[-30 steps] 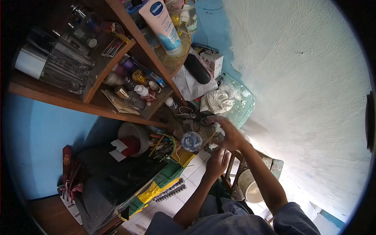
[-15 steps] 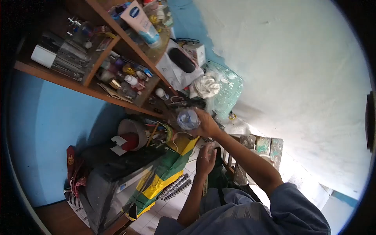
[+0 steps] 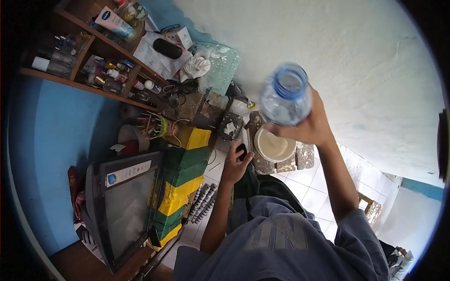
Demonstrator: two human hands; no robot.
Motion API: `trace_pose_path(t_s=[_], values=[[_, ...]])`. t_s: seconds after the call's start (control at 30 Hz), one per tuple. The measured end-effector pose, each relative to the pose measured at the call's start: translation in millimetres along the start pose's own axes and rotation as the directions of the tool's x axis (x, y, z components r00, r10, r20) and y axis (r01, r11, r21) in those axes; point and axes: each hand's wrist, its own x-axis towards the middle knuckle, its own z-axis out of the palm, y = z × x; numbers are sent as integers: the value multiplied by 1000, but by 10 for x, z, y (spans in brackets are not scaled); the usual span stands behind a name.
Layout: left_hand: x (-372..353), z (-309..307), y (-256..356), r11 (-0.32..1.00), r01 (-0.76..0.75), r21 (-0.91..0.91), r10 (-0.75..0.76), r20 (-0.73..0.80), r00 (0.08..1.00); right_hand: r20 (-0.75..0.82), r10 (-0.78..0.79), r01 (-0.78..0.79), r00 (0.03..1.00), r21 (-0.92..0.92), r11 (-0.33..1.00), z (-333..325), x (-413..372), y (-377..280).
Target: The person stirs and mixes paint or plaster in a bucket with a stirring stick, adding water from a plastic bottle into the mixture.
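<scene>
A clear plastic bottle [image 3: 286, 100] with a blue rim and no cap is gripped by my right hand [image 3: 309, 124]. Its open mouth faces up toward me, raised above a white tub [image 3: 275, 144] on a paint-stained wooden stool [image 3: 304, 154]. Lower and to the left, my left hand [image 3: 236, 164] has its thumb and fingers apart. Something small and dark shows between them, in front of the dark green cloth [image 3: 248, 185] at my lap.
To the left, a dark-framed monitor [image 3: 126, 201] stands beside a green and yellow striped cloth [image 3: 183, 173]. Wooden shelves [image 3: 93, 86] hold bottles and tubes. Near the wall lie a green clear board [image 3: 218, 65] and a dark oval case [image 3: 167, 48].
My right hand has lifted the bottle away from the cluttered desk, to the right and toward me. My view has shifted right, bringing the tub into fuller sight.
</scene>
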Motion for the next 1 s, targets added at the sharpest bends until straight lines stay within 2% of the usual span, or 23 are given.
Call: trace_pose_path(t_s=[0.07,0.1,0.13,0.17,0.23,0.27,0.3,0.37,0.4,0.43,0.5,0.53,0.63,0.77,1.0], values=[[-7,185,30,983,138,-124,-138,6,990,-36,57,-59,998,-45,997,-179,-450,43],[-3,261,39,961,206,-185,-207,14,978,-111,147,-148,983,-1,989,-221,-694,55],[-7,313,42,961,226,-160,-229,2,973,-179,239,-234,954,51,971,-237,-954,61],[-4,355,-3,977,168,-133,-173,-26,985,-241,333,-315,912,110,943,-246,-1199,76],[-30,440,-93,995,59,-76,-65,-72,995,-238,427,-378,872,225,898,-260,-1647,117],[-65,489,-98,994,19,-110,-30,-99,995,-233,472,-405,850,281,870,-274,-1851,145],[-96,515,-100,998,-4,-70,-3,-107,994,-234,453,-437,861,119,892,-291,-2030,194],[-171,530,-116,999,-50,11,51,-121,991,-274,550,-500,789,236,833,-225,-2244,138],[-222,560,-56,998,-16,57,24,-145,989,-248,565,-523,787,219,824,-232,-2367,175],[-265,585,-8,991,-89,103,103,-141,985,-312,485,-442,817,201,874,-156,-2462,251],[-353,647,113,954,-232,189,256,-115,960,-311,413,-428,856,22,903,-120,-2597,313],[-426,705,332,950,-254,184,276,-109,955,-331,483,-455,811,164,876,-75,-2672,343],[-566,847,680,849,-473,235,461,106,881,-265,393,-384,881,84,919,-20,-2765,453],[-677,1049,1068,721,-660,211,616,242,750,-250,368,-368,896,48,929,81,-2834,550],[-710,1135,1070,742,-638,207,604,208,770,-206,351,-336,914,107,936,131,-2851,668]])
